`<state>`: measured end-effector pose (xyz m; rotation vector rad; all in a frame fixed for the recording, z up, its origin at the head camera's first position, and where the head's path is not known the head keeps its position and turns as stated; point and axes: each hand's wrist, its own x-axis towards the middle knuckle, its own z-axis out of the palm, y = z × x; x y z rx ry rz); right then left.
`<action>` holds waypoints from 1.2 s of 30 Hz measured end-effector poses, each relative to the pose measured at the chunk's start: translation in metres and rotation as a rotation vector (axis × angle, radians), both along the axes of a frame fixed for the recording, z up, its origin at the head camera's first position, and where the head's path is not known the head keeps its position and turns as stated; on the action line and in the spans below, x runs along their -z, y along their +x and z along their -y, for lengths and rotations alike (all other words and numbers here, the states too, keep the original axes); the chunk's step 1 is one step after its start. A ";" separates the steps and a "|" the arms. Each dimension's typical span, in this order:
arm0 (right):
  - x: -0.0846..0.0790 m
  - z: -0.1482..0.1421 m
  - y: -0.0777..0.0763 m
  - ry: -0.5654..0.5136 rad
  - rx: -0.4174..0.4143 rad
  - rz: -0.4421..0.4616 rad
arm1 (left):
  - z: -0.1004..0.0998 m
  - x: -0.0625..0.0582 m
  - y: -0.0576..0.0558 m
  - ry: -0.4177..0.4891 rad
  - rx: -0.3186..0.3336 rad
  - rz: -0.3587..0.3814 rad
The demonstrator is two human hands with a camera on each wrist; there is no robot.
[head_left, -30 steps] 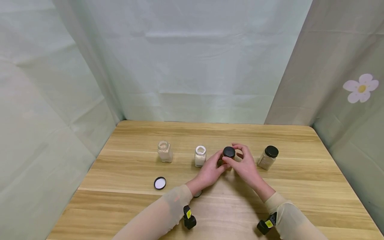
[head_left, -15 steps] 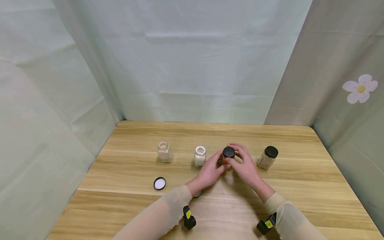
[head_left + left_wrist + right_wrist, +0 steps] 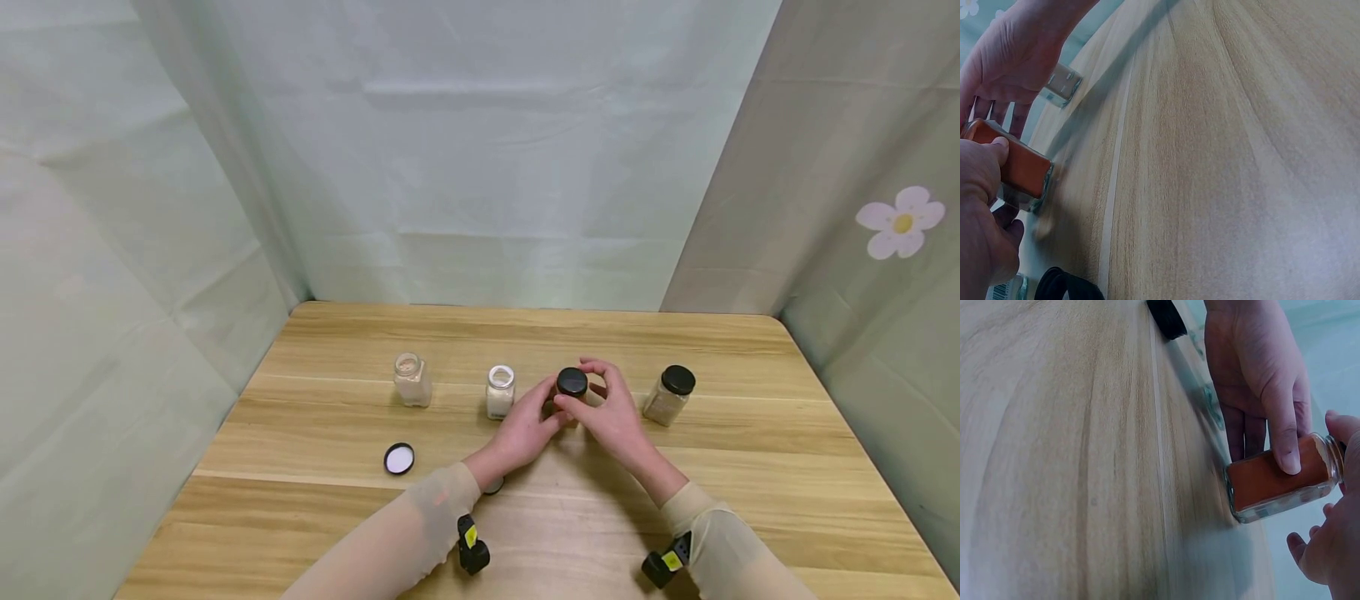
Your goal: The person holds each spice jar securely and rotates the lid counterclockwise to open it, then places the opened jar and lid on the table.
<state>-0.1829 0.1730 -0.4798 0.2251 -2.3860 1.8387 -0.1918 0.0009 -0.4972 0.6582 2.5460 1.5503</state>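
A square glass jar (image 3: 1272, 481) of orange-red powder stands upright on the table, topped by a round black lid (image 3: 572, 382). My left hand (image 3: 525, 423) grips the jar's body, thumb flat along the near side in the right wrist view. With thumb and fingers, my right hand (image 3: 613, 417) pinches the rim of the black lid from the right. In the left wrist view the red jar (image 3: 1022, 165) shows between both hands. Just left of my left hand is an uncapped jar (image 3: 500, 396) of white contents.
Farther left stands another uncapped jar (image 3: 412, 382) of pale powder. One loose black lid (image 3: 399, 459) lies white side up in front of it; a second lid (image 3: 494, 486) is partly hidden under my left wrist. To the right is a black-capped jar (image 3: 667, 396) on the wooden table (image 3: 720, 508).
My right thumb and fingers have shifted around the black lid's rim, dropping back and then taking hold again. The left hand and the jar stay in place.
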 end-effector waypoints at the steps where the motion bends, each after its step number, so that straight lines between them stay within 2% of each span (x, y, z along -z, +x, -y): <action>1: 0.000 0.000 0.000 -0.004 0.001 -0.004 | 0.000 0.000 0.000 0.002 0.001 -0.001; 10: 0.001 -0.002 0.000 0.008 -0.049 -0.077 | 0.000 0.001 0.000 -0.007 -0.005 -0.009; 17: 0.002 -0.002 0.000 0.038 -0.085 -0.086 | 0.001 0.001 0.001 -0.004 -0.007 -0.019; 25: 0.001 0.000 0.002 0.029 -0.038 0.023 | 0.001 0.002 0.002 0.021 0.005 -0.016; 29: 0.002 0.001 0.001 -0.002 -0.019 0.011 | 0.001 0.001 0.001 0.011 0.000 -0.013; 31: -0.006 0.004 0.004 -0.010 -0.015 0.008 | 0.001 0.001 0.001 0.003 -0.004 -0.021; 36: -0.008 0.005 0.003 -0.019 -0.006 0.007 | 0.000 0.002 0.000 -0.006 -0.011 -0.039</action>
